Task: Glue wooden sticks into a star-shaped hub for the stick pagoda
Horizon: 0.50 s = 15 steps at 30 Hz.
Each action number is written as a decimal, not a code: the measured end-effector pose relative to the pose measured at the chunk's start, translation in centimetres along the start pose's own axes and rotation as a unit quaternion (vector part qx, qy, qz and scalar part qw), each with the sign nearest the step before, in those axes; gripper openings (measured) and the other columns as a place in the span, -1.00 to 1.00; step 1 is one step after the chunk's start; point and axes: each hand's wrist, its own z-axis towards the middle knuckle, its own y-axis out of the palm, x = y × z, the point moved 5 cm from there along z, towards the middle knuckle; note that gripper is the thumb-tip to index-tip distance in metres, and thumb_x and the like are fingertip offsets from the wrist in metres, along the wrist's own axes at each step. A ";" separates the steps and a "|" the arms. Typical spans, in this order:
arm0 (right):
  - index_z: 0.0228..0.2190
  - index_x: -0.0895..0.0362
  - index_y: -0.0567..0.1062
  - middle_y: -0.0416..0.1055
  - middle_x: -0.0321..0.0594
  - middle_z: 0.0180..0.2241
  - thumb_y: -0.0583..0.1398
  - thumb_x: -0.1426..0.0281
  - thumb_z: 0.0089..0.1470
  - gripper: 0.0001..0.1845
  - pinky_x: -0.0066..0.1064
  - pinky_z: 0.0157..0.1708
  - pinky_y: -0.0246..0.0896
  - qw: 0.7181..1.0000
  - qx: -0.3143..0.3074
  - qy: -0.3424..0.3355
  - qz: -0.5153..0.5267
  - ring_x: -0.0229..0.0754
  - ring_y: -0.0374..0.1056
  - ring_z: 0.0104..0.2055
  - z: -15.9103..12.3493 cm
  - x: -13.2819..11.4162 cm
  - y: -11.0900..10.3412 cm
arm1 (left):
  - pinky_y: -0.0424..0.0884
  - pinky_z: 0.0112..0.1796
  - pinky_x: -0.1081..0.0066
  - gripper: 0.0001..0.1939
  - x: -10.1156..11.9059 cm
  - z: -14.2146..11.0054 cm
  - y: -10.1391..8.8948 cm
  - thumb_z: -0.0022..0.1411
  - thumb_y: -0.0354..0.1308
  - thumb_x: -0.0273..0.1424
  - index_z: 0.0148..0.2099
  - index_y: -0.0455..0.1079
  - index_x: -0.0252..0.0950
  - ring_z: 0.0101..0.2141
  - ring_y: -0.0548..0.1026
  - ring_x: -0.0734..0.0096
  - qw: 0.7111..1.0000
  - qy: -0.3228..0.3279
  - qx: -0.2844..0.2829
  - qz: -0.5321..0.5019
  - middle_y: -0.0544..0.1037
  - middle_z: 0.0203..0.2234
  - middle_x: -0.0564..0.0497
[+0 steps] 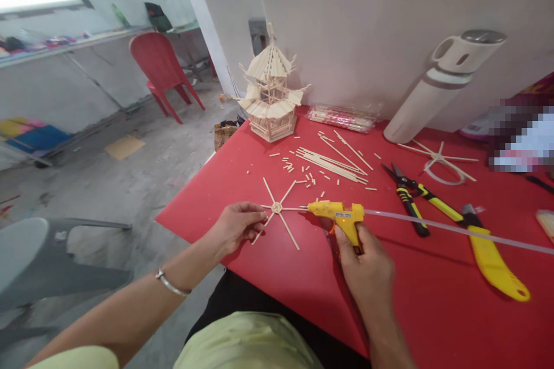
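In my right hand is a yellow hot glue gun, a long clear glue stick trailing from its back. Its nozzle points left, at the outer end of one spoke of a star-shaped stick frame. That frame has several thin wooden spokes around a small hub. My left hand pinches the spokes on its left side between thumb and fingers. Short cut stick pieces and longer wooden sticks lie beyond the frame.
A wooden-stick pagoda model stands at the table's far left corner. Behind the sticks lies a plastic packet. To the right are pruning shears, a yellow-handled knife, another stick star and a white flask. A red chair stands beyond.
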 end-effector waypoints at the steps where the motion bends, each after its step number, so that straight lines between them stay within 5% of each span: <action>1: -0.20 0.16 0.57 0.58 -0.05 -0.32 -0.03 -0.21 0.20 -0.26 -0.36 -0.38 0.14 1.000 -0.004 -0.001 0.006 -0.11 0.40 -0.38 -0.1 -0.2 0.0 | 0.26 -0.72 0.54 -0.79 -0.1 0.0 0.1 -0.08 0.43 -0.48 -0.41 0.45 -0.37 -0.67 0.44 0.47 1.000 0.003 0.005 0.000 0.52 -0.64 -0.01; 10: -0.12 0.17 0.56 0.58 -0.05 -0.32 -0.02 -0.13 0.24 -0.32 -0.37 -0.38 0.14 0.998 -0.012 -0.056 0.019 -0.09 0.44 -0.35 0.7 -4.5 -0.8 | 0.10 -0.74 0.55 -0.79 -0.3 0.7 0.4 -0.08 0.42 -0.40 -0.48 0.46 -0.38 -0.78 0.25 0.59 0.999 0.008 0.022 0.022 0.39 -0.77 0.07; 15: -0.06 0.17 0.54 0.58 -0.05 -0.26 -0.01 -0.04 0.28 -0.39 -0.37 -0.35 0.12 0.993 -0.035 -0.111 0.001 -0.08 0.45 -0.29 2.3 -6.1 0.7 | 0.12 -0.73 0.52 -0.82 -0.1 0.8 0.6 -0.04 0.39 -0.40 -0.48 0.45 -0.37 -0.80 0.24 0.56 0.998 -0.005 0.035 0.056 0.38 -0.80 0.08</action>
